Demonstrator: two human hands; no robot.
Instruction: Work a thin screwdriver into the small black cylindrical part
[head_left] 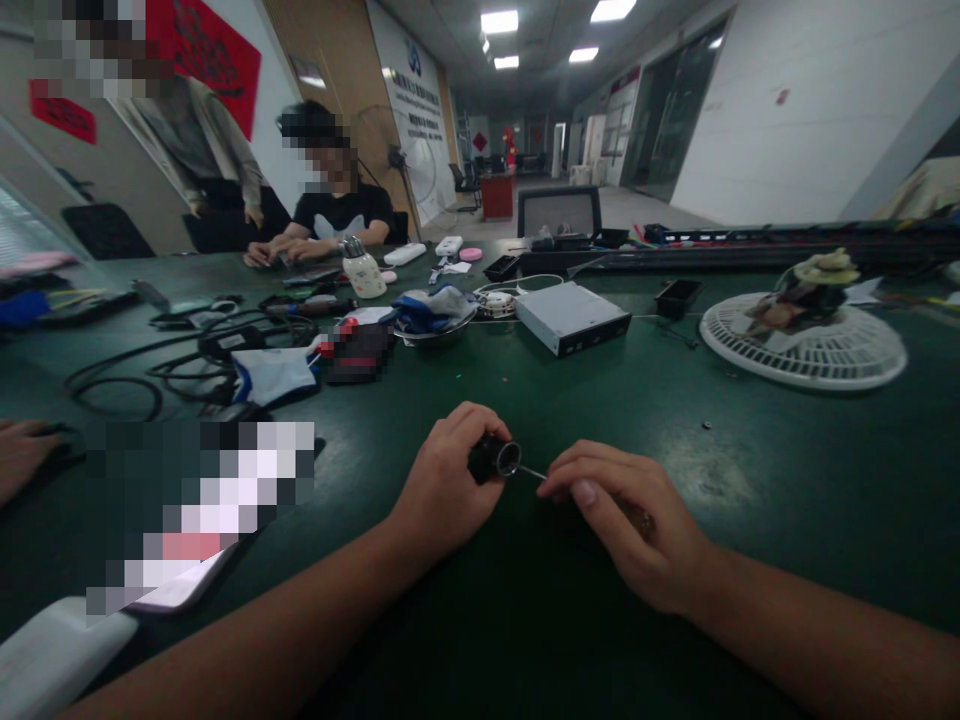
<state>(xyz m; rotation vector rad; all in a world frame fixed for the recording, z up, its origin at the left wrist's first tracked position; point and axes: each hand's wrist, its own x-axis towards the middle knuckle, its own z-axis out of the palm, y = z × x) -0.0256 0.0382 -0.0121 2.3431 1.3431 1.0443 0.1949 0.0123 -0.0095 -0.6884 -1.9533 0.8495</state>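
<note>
The left hand (448,480) was wrapped around a short black cylinder (486,458) at the near middle of the table (360,435), its open end facing right; the right hand (637,515) held a thin metal rod (532,473) in its curled fingers, the tip at that opening, though whether it touched inside could not be told. Doing this well probably called for a firm left grip, the rod aligned with the bore, and light pressure against slipping. The dark green surface shone faintly, a grey drive box (566,312) and white fan grille (862,357) farther back; beyond stretched a long room under ceiling lights (500,22).
</note>
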